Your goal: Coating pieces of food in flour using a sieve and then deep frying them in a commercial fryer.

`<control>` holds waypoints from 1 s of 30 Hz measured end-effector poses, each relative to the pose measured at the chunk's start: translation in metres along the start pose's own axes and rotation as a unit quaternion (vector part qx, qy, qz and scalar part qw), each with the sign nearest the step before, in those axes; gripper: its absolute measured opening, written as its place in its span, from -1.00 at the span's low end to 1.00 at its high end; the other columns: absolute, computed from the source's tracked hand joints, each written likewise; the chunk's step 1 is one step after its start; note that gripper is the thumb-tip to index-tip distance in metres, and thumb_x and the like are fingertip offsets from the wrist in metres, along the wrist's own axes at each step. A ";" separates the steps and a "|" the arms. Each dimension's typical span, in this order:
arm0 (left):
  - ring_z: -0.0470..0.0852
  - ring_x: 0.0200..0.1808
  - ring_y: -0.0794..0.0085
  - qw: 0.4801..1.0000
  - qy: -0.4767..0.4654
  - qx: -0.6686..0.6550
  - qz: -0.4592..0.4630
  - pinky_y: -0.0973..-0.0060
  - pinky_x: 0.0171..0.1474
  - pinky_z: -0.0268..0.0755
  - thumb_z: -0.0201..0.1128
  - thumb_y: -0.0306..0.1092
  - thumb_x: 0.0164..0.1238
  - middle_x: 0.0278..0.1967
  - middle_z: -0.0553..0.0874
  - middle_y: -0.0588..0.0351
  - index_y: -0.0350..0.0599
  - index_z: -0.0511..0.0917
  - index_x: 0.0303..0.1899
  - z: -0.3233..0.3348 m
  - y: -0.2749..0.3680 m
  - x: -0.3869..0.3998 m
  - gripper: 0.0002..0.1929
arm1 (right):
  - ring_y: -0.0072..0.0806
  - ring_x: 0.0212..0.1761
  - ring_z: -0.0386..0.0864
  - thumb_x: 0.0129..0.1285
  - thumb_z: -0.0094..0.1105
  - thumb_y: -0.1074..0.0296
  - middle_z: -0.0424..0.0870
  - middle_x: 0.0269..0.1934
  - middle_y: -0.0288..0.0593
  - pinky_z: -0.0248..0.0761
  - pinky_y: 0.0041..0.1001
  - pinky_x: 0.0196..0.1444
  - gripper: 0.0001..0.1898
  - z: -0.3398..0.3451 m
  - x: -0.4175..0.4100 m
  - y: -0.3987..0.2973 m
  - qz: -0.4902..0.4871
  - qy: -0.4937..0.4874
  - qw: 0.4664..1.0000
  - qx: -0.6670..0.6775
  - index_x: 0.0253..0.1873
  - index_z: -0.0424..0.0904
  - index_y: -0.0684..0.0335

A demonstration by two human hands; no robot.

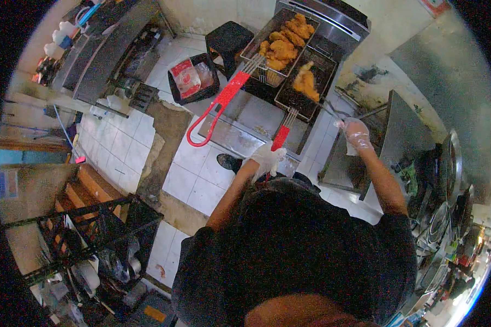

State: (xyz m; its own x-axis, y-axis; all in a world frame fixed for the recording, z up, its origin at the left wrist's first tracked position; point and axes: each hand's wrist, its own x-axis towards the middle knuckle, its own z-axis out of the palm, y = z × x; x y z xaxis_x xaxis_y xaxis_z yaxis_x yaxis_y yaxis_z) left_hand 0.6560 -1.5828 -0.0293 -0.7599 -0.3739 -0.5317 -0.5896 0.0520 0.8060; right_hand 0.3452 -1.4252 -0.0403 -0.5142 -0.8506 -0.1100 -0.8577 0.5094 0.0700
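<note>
My left hand [267, 158], in a clear plastic glove, is closed around the red handle [281, 137] of the right-hand wire fryer basket [331, 75]. Inside that basket lies a piece of golden fried chicken [306, 83]. Metal tongs [331, 108] are in my gloved right hand [356, 133], their tips at the basket's right side near the chicken; whether they touch it cannot be told. Left of it sits another wire basket [253, 43], heaped with several fried pieces [281, 49]. Its red looped handle [231, 90] points toward the lower left.
The baskets rest at a stainless steel deep fryer [249, 118]. A black stool [228, 39] and a black crate [196, 96] holding a red and white packet [185, 77] stand to its left. A metal table [409, 135] is at the right. Black metal racking [86, 245] stands at lower left.
</note>
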 end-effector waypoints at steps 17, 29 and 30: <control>0.50 -0.69 0.39 0.997 -0.013 -0.063 -0.053 0.38 -0.61 0.33 0.14 -0.07 0.22 -0.68 0.50 0.11 -0.21 0.43 -0.31 0.005 -0.002 -0.001 -0.67 | 0.03 -0.42 0.49 0.29 -0.14 -0.01 0.52 -0.48 0.10 0.34 -0.13 -0.34 -0.55 -0.123 0.058 -0.027 -0.072 0.187 0.979 0.036 -0.36 0.47 0.33; 0.53 -0.63 0.30 0.999 0.015 0.009 -0.027 0.30 -0.53 0.37 0.13 0.06 0.21 -0.57 0.57 -0.03 -0.30 0.46 -0.29 0.007 -0.021 0.007 -0.53 | 0.03 -0.32 0.56 0.19 -0.04 -0.16 0.58 -0.41 0.13 0.40 -0.14 -0.21 -0.45 -0.224 0.011 -0.094 -0.020 0.044 0.999 -0.017 -0.40 0.56 0.36; 0.54 -0.61 0.27 0.997 0.046 0.054 -0.004 0.29 -0.50 0.38 0.13 0.07 0.20 -0.55 0.58 -0.05 -0.32 0.47 -0.29 0.008 -0.024 0.009 -0.51 | 0.03 -0.30 0.56 0.18 -0.04 -0.16 0.59 -0.38 0.13 0.41 -0.15 -0.20 -0.45 -0.229 0.001 -0.089 0.007 0.031 0.999 -0.004 -0.37 0.56 0.35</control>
State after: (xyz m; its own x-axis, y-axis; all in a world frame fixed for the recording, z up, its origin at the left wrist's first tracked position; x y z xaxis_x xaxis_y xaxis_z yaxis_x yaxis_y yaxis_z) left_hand 0.6611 -1.5804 -0.0555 -0.7298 -0.4574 -0.5081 -0.6255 0.1469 0.7662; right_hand 0.4221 -1.5014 0.1799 -0.5252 -0.8497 -0.0466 -0.8500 0.5210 0.0783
